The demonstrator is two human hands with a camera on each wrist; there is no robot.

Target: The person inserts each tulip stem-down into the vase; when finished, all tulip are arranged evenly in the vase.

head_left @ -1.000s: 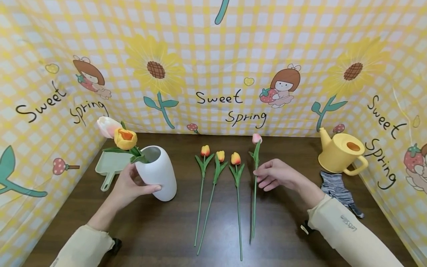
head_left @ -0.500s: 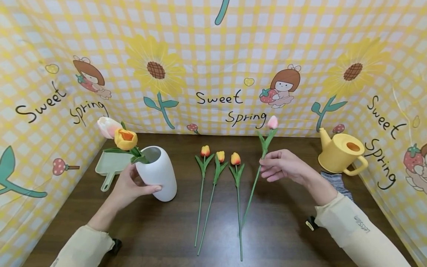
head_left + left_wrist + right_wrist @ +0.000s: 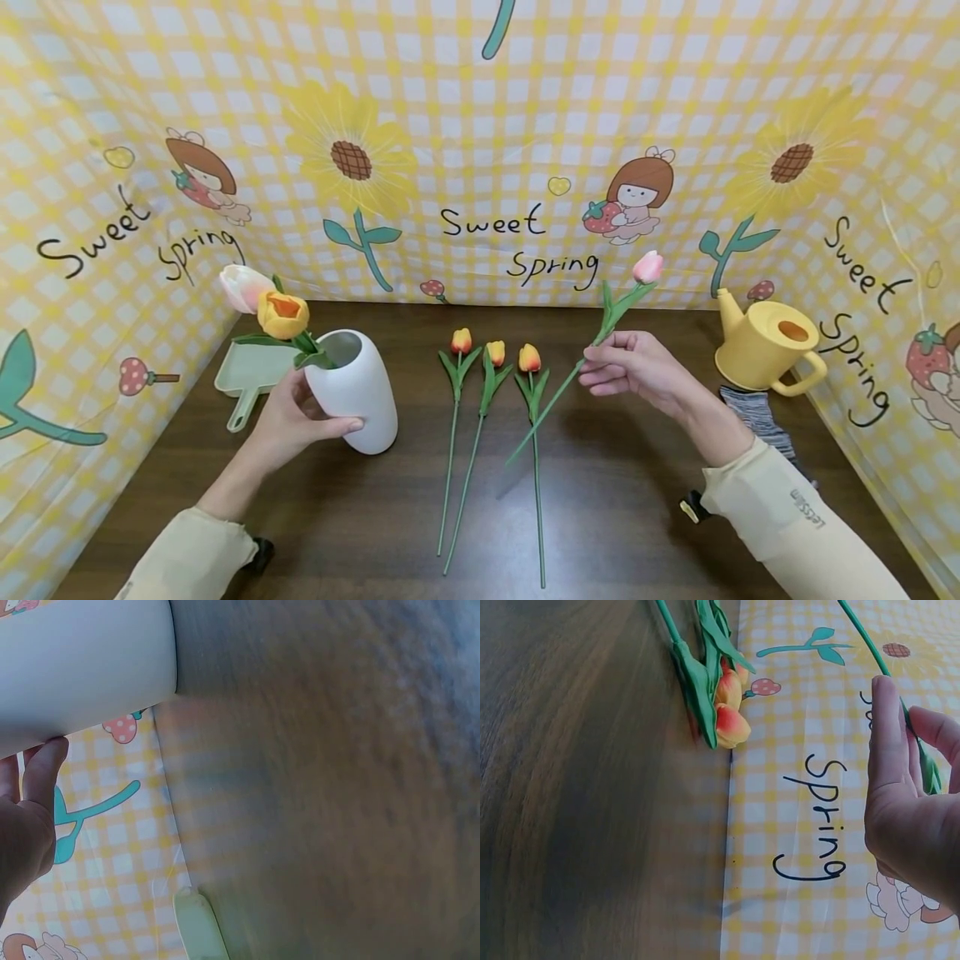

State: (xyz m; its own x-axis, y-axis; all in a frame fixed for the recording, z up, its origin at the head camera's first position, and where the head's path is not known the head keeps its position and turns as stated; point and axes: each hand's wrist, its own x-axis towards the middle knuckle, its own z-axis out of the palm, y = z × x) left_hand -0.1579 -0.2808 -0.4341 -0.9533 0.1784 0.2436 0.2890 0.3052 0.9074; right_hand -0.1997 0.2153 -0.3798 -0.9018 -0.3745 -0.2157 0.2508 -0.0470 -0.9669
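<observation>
My left hand (image 3: 285, 425) grips a white vase (image 3: 358, 396), thumb across its front; the left wrist view shows fingertips against the vase wall (image 3: 90, 667). Two tulips lean out of its mouth to the left, one white-pink (image 3: 243, 287) and one yellow-orange (image 3: 283, 314). With thumb and fingers, my right hand (image 3: 641, 371) pinches the green stem of a pink tulip (image 3: 648, 267). That flower is held off the table, slanted, bloom to the upper right. Its stem end passes over a red-yellow tulip (image 3: 529, 358) lying on the table.
Two more red-yellow tulips, a left one (image 3: 461, 340) and a middle one (image 3: 495, 352), lie between the hands. A pale green dustpan (image 3: 251, 367) is behind the left hand. On the right stand a yellow watering can (image 3: 768, 342) and a grey knitted glove (image 3: 753, 410), partly covered by the sleeve.
The right hand has lifted the pink tulip from the table and tilted it, bloom swinging up and right, stem end swinging left. Left hand and vase stay in place.
</observation>
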